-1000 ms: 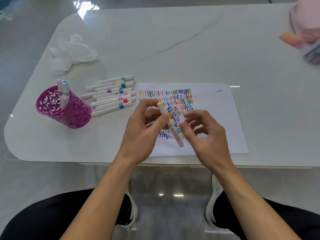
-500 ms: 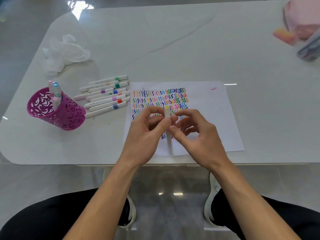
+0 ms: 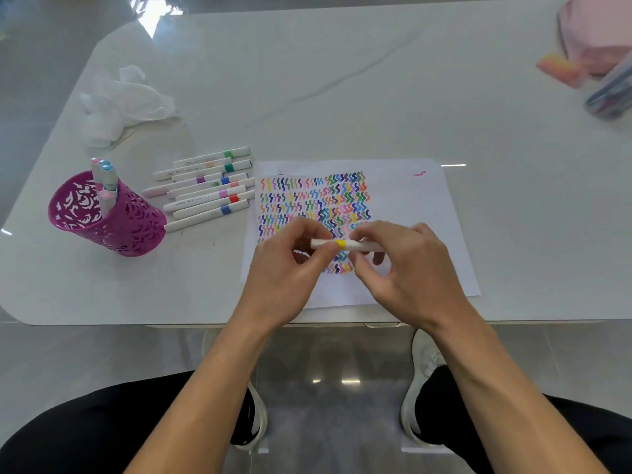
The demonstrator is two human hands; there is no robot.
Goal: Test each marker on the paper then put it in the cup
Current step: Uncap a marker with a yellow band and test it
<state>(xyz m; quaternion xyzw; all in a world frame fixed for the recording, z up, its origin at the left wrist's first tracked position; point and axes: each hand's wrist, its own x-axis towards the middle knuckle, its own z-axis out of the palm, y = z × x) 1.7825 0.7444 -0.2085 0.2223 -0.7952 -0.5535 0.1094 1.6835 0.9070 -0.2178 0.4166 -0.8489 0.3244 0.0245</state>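
Head cam: left hand and right hand both pinch yellow-banded marker, level above squiggle-covered paper; cap probably on. Magenta cup far left.

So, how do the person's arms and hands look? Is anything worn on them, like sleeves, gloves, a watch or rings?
The left hand and right hand are bare, without gloves. Both forearms are uncovered up to the picture's lower edge, so no sleeves appear. No watch, bracelet or ring shows on the wrists and fingers that can be seen. Lower down, the person wears dark trousers and white shoes.
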